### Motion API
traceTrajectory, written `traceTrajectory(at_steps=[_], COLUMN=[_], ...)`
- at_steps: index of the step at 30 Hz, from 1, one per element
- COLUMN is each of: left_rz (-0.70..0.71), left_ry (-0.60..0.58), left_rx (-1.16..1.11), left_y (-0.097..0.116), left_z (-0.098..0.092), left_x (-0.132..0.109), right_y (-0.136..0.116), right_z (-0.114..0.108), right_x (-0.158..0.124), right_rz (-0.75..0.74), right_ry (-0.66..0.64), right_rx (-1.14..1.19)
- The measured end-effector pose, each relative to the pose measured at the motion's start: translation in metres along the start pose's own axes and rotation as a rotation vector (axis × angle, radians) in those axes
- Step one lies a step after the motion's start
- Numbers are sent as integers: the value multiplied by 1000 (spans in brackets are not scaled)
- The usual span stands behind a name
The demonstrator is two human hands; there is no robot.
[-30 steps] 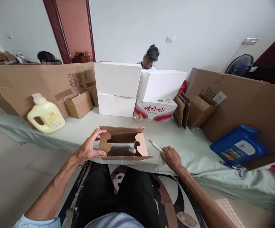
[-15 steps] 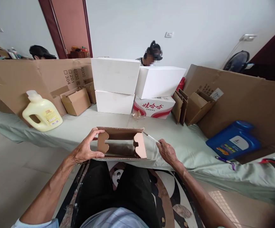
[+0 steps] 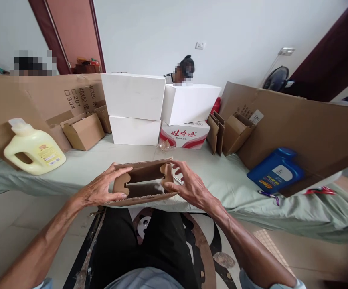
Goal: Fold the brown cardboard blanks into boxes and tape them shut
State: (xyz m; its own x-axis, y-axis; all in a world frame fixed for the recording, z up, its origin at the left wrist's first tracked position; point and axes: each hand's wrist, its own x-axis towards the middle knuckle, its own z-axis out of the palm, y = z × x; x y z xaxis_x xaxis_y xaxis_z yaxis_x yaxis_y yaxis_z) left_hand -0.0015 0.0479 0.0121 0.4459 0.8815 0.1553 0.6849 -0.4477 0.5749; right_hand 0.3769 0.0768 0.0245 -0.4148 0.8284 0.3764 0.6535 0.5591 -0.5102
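A small open cardboard box (image 3: 150, 196) stands at the front edge of the cloth-covered table, with notched flaps folded in at both ends. My left hand (image 3: 102, 186) grips its left end, thumb on the near wall and fingers over the far wall. At the right end, my right hand (image 3: 190, 184) spans the box the same way, thumb near and fingers far. A thin white stick-like tool (image 3: 178, 180) shows beside the right fingers; whether it lies on the cloth or is touched by the hand I cannot tell.
White boxes (image 3: 133, 96) and a red-and-white carton (image 3: 184, 135) stand behind. A yellow jug (image 3: 38, 150) is at left, a blue bottle (image 3: 276, 170) and a purple pen (image 3: 268, 195) at right. Large cardboard panels (image 3: 300, 132) flank the table. Two people sit beyond.
My right hand has moved left from the white tool's end onto the box's right end. My left hand still holds the left end. The view has shifted slightly right.
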Motion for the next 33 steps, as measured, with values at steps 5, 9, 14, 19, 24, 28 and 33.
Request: traceTrajectory(at_steps=[5,9,14,19,24,28,33], left_rz=[6,52,-2,2,114,133,127], left_ry=[-45,-13,-3,-19,-20,-16,53], left_rx=[75,59,92,22,-80,-133,-248], left_y=[5,2,3,6,-5,-15,-19], left_z=[-7,-5,1,-4,-12,-12,-2], left_x=[7,8,9,7,-1,-7,-13], right_y=[-23,-22,-21,-16,-11,-1,6], right_z=[-10,-4,1,-3,-11,-14,-18], right_x=[13,17,25,27,18,15,17], right_rz=[107,100,93,35,46,46,133], right_ry=[-192,-192,-209,-208,-219,-221,-319], right_rx=[-192,-254,-325,-200,34,179,434])
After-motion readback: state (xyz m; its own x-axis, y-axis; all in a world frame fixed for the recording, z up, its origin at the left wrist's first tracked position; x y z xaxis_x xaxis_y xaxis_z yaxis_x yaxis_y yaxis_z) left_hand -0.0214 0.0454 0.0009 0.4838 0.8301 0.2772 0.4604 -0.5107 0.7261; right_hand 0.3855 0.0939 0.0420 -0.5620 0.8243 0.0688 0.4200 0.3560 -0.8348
